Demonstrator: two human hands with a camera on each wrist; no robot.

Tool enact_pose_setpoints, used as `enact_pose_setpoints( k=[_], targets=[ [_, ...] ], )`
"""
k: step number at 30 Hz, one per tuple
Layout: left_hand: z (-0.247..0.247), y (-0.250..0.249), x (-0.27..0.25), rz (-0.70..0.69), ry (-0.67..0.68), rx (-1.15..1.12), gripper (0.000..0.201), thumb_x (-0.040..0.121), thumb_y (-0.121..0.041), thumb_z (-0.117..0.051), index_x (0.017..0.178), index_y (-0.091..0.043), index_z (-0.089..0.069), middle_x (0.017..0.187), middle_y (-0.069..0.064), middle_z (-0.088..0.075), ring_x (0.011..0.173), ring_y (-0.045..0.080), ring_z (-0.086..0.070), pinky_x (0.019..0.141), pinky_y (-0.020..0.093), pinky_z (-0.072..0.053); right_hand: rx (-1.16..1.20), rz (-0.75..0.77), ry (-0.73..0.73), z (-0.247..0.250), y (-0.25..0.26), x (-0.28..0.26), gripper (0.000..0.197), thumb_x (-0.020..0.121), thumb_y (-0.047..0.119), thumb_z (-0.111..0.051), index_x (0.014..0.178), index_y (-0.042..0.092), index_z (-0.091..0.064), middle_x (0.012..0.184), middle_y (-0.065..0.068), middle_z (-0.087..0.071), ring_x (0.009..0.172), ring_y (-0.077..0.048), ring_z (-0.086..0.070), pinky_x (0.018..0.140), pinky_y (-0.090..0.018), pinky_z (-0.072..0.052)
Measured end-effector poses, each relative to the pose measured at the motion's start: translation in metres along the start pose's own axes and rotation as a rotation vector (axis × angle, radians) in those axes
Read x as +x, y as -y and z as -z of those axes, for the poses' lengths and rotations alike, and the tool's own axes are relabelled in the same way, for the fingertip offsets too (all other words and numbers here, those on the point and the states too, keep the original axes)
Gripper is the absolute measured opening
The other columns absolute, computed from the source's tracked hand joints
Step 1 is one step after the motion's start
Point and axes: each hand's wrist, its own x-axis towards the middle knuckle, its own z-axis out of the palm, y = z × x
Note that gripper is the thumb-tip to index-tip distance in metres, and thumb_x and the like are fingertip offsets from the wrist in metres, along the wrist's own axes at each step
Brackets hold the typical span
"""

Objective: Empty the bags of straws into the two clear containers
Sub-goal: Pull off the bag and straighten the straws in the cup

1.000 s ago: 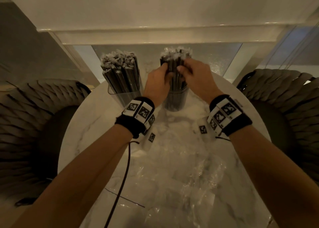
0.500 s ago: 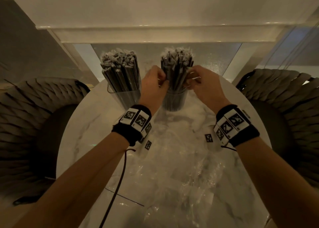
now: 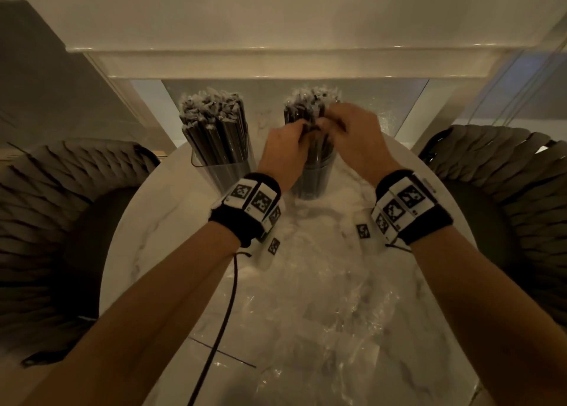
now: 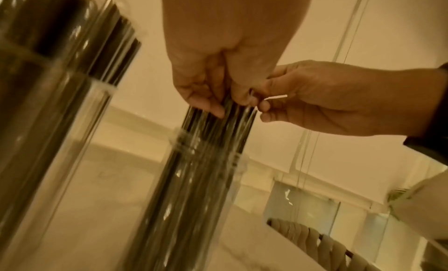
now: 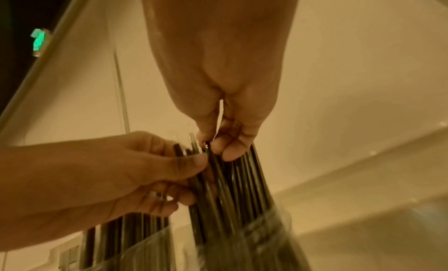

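Two clear containers stand at the far side of the round marble table (image 3: 171, 221). The left container (image 3: 225, 172) is packed with dark wrapped straws (image 3: 213, 120). The right container (image 3: 314, 180) holds another bunch of straws (image 3: 306, 104). My left hand (image 3: 302, 129) grips this bunch from the left, fingers curled round several straws (image 4: 218, 125). My right hand (image 3: 325, 126) pinches straws of the same bunch (image 5: 237, 189) from the right, its fingertips meeting the left hand's. The upper front of the bunch is hidden behind both hands.
Crumpled empty clear bags (image 3: 325, 319) lie across the near half of the table. Woven dark chairs stand at the left (image 3: 61, 221) and right (image 3: 506, 190). A black cable (image 3: 227, 307) runs from my left wrist. A pale ledge (image 3: 276, 58) rises behind the containers.
Half a second ago my hands were spread to either side of the right bunch. Now they have come back together at its upper front.
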Motion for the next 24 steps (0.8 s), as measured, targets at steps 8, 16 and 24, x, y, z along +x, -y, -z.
enact_pose_setpoints(
  k=[8,16,24],
  targets=[
    [0.013,0.003,0.027,0.052,0.265,0.123,0.025,0.094,-0.023,-0.052,0.106,-0.005,-0.064,0.094,0.010,-0.064,0.087,0.022,-0.059,0.068,0.018,-0.035,-0.124,-0.031,0.135,0.003,-0.006,0.010,0.018,0.091,0.009,-0.050,0.089,-0.003,-0.063,0.079,-0.011,-0.057,0.074,-0.018,-0.047,0.059,-0.015,-0.029],
    [0.003,0.009,-0.006,0.051,-0.083,-0.183,0.035,0.074,-0.020,-0.076,0.092,-0.012,-0.047,0.088,0.004,-0.054,0.069,0.012,-0.051,0.058,0.012,-0.043,0.057,-0.255,-0.026,-0.002,-0.031,-0.024,0.030,0.081,0.021,-0.071,0.102,0.006,-0.056,0.082,-0.011,-0.067,0.073,-0.025,-0.065,0.068,-0.035,-0.053],
    [0.001,0.018,0.005,0.166,0.092,-0.081,0.131,0.049,-0.040,-0.090,0.147,-0.011,-0.008,0.140,0.018,-0.025,0.129,0.032,-0.032,0.109,0.039,-0.031,0.133,-0.305,0.203,0.007,-0.031,0.003,0.049,0.076,0.018,-0.075,0.119,0.008,-0.055,0.101,-0.006,-0.064,0.070,-0.015,-0.063,0.061,-0.025,-0.054]
  ],
)
